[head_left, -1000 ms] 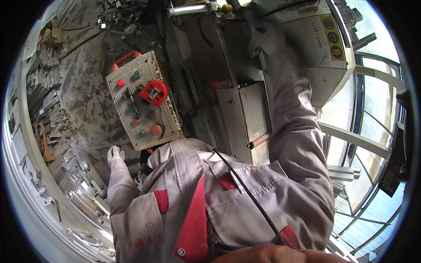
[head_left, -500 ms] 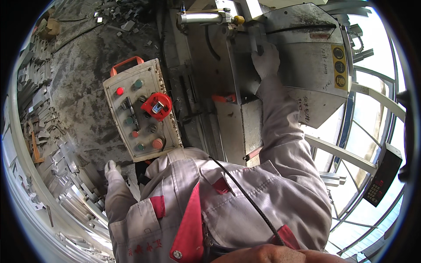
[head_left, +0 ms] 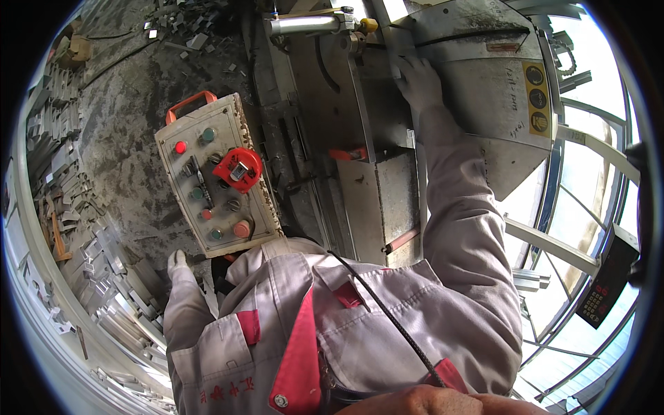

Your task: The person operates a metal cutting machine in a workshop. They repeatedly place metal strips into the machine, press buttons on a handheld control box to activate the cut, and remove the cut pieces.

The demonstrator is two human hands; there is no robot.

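My right hand (head_left: 420,84), in a pale glove, reaches forward to the metal machine. Its fingers are stretched out and a little apart beside the end of a shiny metal bar (head_left: 395,40); whether they touch it I cannot tell. To the right of that hand is the machine's grey metal cover (head_left: 484,93), with a yellow warning label. My left hand (head_left: 178,264), also gloved, hangs low at my left side near the control box (head_left: 220,207); its fingers are too small to read. A red tape measure (head_left: 238,170) lies on top of the box among the buttons.
A metal cylinder (head_left: 304,25) with a yellow fitting sits over the machine bed. An orange handle (head_left: 189,104) rises from the box's far end. Metal offcuts (head_left: 124,304) are piled along the left. At the right, a black display unit (head_left: 603,283) is mounted by a rail.
My right hand has shifted slightly forward, and its fingers have straightened out along the bar. The left hand has barely moved. The view has shifted a little.
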